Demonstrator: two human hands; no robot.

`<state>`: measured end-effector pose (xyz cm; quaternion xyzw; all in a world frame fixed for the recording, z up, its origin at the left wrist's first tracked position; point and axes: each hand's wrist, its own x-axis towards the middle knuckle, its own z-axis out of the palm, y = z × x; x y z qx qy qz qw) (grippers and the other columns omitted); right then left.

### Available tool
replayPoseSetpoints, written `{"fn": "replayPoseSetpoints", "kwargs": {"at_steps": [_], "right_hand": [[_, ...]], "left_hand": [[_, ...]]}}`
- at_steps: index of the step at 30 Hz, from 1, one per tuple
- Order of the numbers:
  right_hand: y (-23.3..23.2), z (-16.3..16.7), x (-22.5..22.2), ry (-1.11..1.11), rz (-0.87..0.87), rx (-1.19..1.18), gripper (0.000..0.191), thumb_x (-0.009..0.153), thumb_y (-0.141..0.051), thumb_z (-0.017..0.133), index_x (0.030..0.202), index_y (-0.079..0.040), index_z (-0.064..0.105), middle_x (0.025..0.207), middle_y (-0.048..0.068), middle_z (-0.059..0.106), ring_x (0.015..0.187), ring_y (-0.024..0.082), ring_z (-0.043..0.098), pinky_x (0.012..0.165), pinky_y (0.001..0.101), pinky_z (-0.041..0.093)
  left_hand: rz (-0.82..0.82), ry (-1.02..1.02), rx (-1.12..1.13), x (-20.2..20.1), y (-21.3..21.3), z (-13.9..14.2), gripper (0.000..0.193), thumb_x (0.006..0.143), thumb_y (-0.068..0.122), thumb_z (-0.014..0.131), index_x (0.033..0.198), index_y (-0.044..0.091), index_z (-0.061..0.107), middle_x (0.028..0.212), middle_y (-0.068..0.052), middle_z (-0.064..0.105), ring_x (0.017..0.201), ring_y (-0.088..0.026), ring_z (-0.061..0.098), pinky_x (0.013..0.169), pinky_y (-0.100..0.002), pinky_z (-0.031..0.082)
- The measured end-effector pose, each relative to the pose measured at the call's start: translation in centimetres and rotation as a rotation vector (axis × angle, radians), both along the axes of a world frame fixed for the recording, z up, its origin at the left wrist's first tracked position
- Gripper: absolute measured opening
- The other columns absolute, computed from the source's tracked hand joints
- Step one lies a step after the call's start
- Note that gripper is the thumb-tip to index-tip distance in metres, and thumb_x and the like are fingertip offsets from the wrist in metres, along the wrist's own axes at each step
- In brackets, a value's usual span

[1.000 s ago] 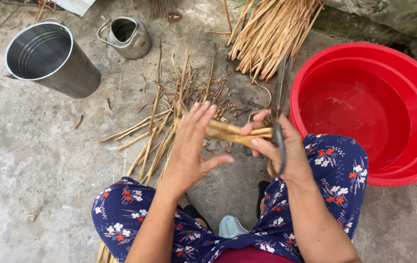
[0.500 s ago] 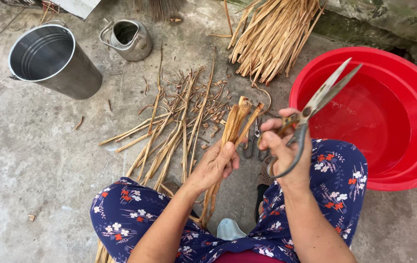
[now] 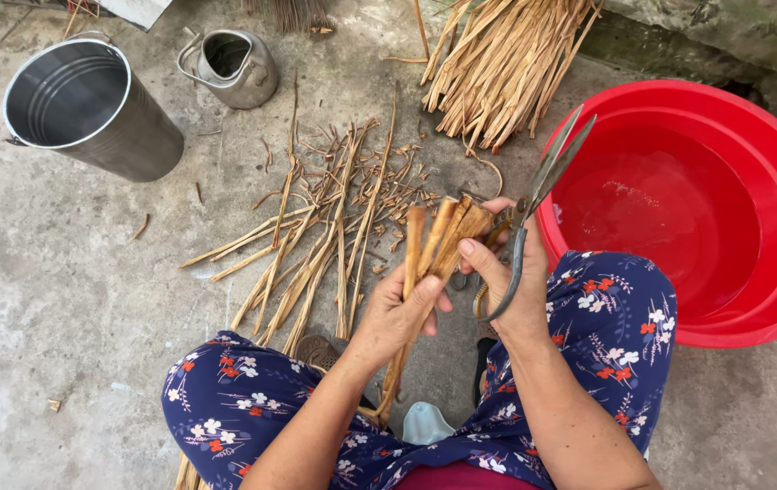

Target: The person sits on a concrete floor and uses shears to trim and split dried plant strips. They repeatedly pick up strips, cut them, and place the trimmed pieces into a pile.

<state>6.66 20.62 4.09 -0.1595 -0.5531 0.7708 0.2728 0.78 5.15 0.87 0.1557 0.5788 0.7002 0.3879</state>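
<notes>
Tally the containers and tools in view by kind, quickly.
Metal bucket: 1
Metal kettle: 1
Red basin: 1
Scissors, in the right hand: 1
Total: 4

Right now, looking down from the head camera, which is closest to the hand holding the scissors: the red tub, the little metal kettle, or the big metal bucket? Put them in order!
From the right hand:
1. Red tub, just beside it on the right.
2. Little metal kettle, up and to the left on the ground.
3. Big metal bucket, far left, past the kettle.

Scissors' handles point(image 3: 497, 272) seem hidden inside right hand point(image 3: 511, 281).
</notes>
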Motion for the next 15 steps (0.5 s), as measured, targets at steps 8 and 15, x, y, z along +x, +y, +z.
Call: {"fn": "replayPoseSetpoints", "kwargs": {"at_steps": [8,15], "right_hand": [[0.5,0.8,0.1,-0.037,0.048,0.071,0.048,0.087,-0.001,0.078,0.129,-0.006,0.056,0.094,0.003,0.065,0.076,0.008,0.061,0.065,0.0215,0.051],[0.5,0.5,0.5,-0.003,0.102,0.061,0.050,0.085,-0.001,0.082,0.128,-0.007,0.057,0.106,-0.002,0.065,0.091,0.006,0.063,0.078,0.0196,0.054]], "left_hand": [[0.183,-0.072,0.109,-0.1,-0.5,-0.8,0.032,0.104,0.034,0.062,0.117,0.004,0.062,0.100,-0.004,0.071,0.081,-0.009,0.066,0.071,-0.025,0.056],[0.253,0.028,-0.014,-0.4,-0.9,-1.3,0.025,0.092,0.022,0.078,0.109,0.005,0.072,0.079,0.006,0.061,0.062,-0.004,0.047,0.054,-0.020,0.038]]}}
